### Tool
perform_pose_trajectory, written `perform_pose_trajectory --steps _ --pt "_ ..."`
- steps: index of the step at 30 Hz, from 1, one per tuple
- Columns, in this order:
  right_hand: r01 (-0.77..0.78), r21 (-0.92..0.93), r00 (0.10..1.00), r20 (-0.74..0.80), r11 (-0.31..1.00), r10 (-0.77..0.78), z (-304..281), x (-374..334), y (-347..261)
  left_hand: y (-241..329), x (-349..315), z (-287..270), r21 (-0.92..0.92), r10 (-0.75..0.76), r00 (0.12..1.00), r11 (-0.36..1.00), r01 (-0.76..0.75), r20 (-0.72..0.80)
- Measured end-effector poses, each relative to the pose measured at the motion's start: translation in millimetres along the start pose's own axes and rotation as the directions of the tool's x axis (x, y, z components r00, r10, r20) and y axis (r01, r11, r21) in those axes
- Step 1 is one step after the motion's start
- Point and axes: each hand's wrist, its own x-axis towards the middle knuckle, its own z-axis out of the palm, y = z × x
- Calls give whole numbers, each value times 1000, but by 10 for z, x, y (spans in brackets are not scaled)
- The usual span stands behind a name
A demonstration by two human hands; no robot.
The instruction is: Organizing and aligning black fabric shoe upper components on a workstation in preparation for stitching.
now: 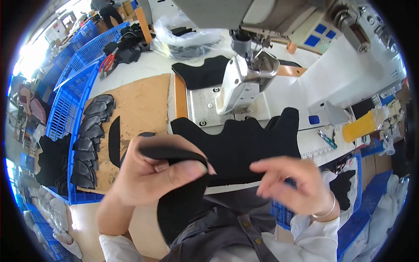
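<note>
Well, a matte black piece (180, 207) (visibly bent) in the left hand (147, 177).

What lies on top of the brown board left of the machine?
Overlapping dark pieces line the left edge of the board, with a slim black piece beside them. Another dark piece peeks out behind the left hand, which hides the rest.

Panels (248, 148) in frt of mach. (239, 83)

The black cloth (180, 212) looks matt, the machine post (238, 83) glossy metal.
</note>
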Motion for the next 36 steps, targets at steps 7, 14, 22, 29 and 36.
perform_pose_trajectory --steps 7,14,22,29,36 --pt "284 -286 939 -108 915 -325 -69 439 -108 -136 665 84 693 -343 818 715 -91 461" --pt "-67 -101 961 -273 993 37 -103 229 145 -223 670 13 740 -279 871 660 -133 405" --pt "-326 -33 927 -207 945 313 -164 160 226 -382 542 139 746 -78 984 663 -68 160" --pt "-173 -222 960 -254 960 114 -91 181 264 -368 536 154 757 -127 981 653 -26 144" --pt "-165 -214 967 -225 963 116 -123 183 262 -430 523 161 761 -77 987 647 -58 141"
